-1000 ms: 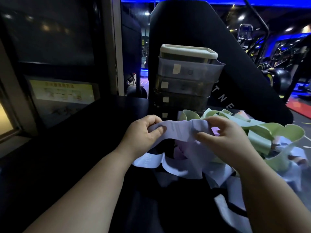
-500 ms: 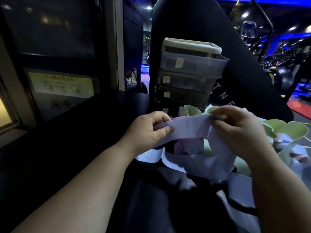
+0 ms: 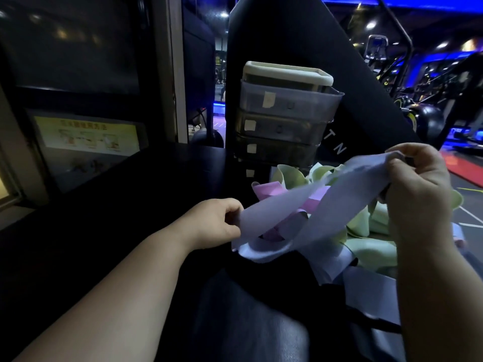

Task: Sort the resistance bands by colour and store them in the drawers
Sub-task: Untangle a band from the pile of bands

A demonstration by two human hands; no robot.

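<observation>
A pale lilac resistance band stretches slantwise between my hands. My left hand pinches its lower end, and my right hand grips its raised upper end. Beneath it lies a loose pile of bands: pink ones, light green ones and more lilac ones. Behind the pile stands a small grey drawer unit with a cream top and paper labels on its drawer fronts. The top drawer sticks out a little.
The pile and drawers rest on a dark padded bench. A tall black backrest rises behind the drawers. A wall poster hangs at left. Gym machines stand at the far right.
My right hand has lifted and pulled its end of the lilac band up and to the right. My left hand moved slightly down-left, so the band is now drawn out longer.
</observation>
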